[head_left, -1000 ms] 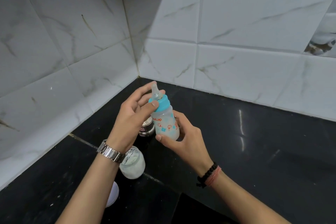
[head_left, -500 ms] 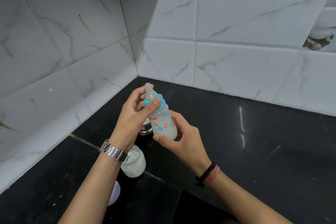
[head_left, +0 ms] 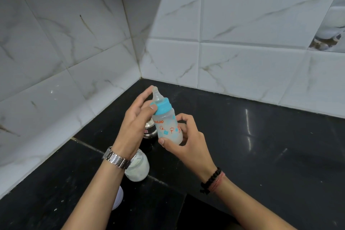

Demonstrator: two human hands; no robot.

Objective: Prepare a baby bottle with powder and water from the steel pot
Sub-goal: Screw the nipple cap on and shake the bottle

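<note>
Bottle (head_left: 169, 126) sits in mid-air above the black counter (head_left: 261, 145), tilted a little with its teat leaning toward the tiled corner, and it serves as the landmark for everything else. Wrapped around its lower body from the right is the right hand (head_left: 188, 142), thumb across the front near the base and fingers behind, a firm grasp. On its left, the left hand (head_left: 133, 123) has changed its hold: half a second ago the thumb and fingers were closed over the blue collar (head_left: 163, 106), whereas now the fingers have spread and lifted, with only the thumb tip touching the collar's left edge and the index fingertip near the teat (head_left: 156, 95). That looks like a regrip between turns of the collar, though whether it is being tightened or loosened cannot be told. Cloudy white contents inside suggest powder and water are already in, so sealing is the likelier step. Just behind and below the bottle, partly hidden by the left hand, a steel vessel (head_left: 149, 130) stands on the counter; below the bottle, under the left wrist, stands a glass jar (head_left: 140, 170) of white powder.
</note>
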